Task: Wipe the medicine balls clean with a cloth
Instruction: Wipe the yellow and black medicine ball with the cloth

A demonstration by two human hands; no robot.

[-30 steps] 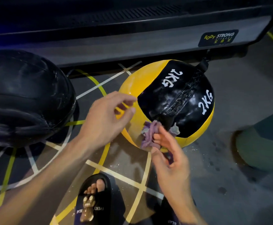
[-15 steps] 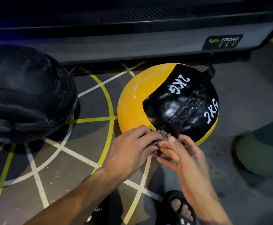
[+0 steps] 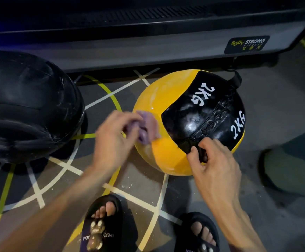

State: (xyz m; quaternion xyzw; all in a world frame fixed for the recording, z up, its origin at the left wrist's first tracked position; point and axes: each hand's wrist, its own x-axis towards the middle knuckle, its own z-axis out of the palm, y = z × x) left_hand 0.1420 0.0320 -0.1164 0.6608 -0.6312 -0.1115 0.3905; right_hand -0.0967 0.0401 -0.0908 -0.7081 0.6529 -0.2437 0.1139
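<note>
Medicine ball (image 3: 168,99), yellow and black, marked 2KG, sits on the floor just under my fingers. My left hand (image 3: 115,140) holds the soft purple cloth (image 3: 146,127) bunched against the yellow panel. My right hand (image 3: 213,160) pinches the black strap (image 3: 201,153). I judge it light, glossy, likely to roll; the strap steadies it.

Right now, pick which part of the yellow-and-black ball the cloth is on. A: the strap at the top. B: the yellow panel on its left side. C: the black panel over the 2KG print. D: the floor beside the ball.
B: the left hand holds the purple cloth against the yellow panel on the left of the ball, away from the white print.
</note>
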